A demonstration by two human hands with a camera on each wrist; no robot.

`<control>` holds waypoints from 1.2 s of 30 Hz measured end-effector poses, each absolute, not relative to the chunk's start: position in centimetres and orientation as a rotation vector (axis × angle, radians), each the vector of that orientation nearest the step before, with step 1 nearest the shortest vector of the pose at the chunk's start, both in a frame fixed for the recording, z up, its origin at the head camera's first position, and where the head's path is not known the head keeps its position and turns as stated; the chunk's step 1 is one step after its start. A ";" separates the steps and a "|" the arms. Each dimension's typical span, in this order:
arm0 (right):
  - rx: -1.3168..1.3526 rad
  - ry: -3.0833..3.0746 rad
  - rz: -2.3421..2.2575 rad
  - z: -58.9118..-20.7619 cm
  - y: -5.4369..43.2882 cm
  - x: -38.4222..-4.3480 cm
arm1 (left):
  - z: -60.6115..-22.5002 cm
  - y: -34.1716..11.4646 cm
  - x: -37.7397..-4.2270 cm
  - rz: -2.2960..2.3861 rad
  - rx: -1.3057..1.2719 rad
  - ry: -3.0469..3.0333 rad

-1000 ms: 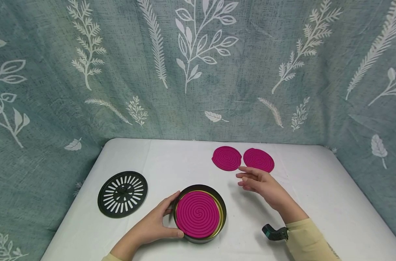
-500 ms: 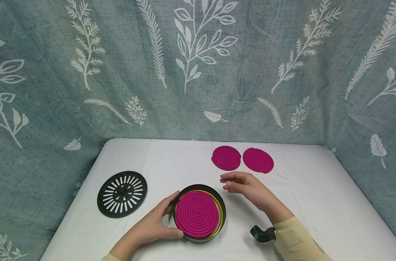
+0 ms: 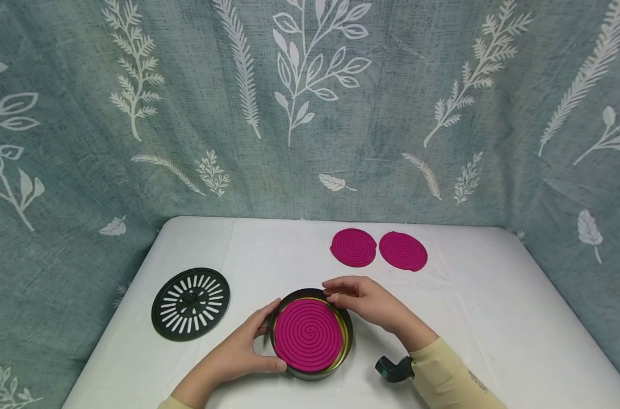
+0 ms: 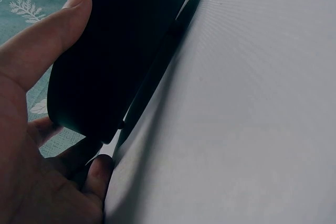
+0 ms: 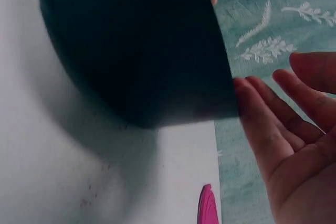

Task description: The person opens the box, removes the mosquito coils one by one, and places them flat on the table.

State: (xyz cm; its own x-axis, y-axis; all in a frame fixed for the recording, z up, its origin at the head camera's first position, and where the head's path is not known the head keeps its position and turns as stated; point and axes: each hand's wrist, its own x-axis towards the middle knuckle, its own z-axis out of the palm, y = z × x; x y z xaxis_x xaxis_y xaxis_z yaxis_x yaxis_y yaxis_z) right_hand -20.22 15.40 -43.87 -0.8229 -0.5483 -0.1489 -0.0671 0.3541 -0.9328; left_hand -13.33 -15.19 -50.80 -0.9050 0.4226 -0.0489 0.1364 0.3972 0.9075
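A round dark mosquito coil tin (image 3: 312,376) with a gold inside stands near the front of the table. In it lies a magenta spiral mosquito coil (image 3: 309,335). My left hand (image 3: 243,352) grips the tin's left side, thumb at the front and fingers behind; the left wrist view shows the thumb against the dark wall (image 4: 115,51). At the far right part of the rim are the fingertips of my right hand (image 3: 368,301), fingers loosely extended. Seen from the right wrist, those fingers (image 5: 262,124) meet the tin's upper edge.
Two more magenta mosquito coils, one left (image 3: 353,247) and one right (image 3: 403,251), lie flat at the back of the white table (image 3: 494,318). A black slotted lid (image 3: 213,284) rests to the left. A patterned green cloth (image 3: 310,182) hangs behind.
My right hand has moved left and slightly toward me, from near the back coils to the tin's rim. The left hand and the tin have stayed in place.
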 end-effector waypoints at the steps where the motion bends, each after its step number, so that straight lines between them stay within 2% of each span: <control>1: -0.554 2.206 -1.446 -43.8 15.2 -20.1 | -50.8 -15.2 -13.3 1.510 0.488 2.386; 24: -0.794 2.428 -1.158 -44.2 13.5 -18.8 | -50.7 -15.1 -13.3 1.519 0.503 2.376; 36: -0.720 2.329 -1.297 -44.4 13.9 -18.9 | -50.6 -15.1 -13.3 1.516 0.501 2.369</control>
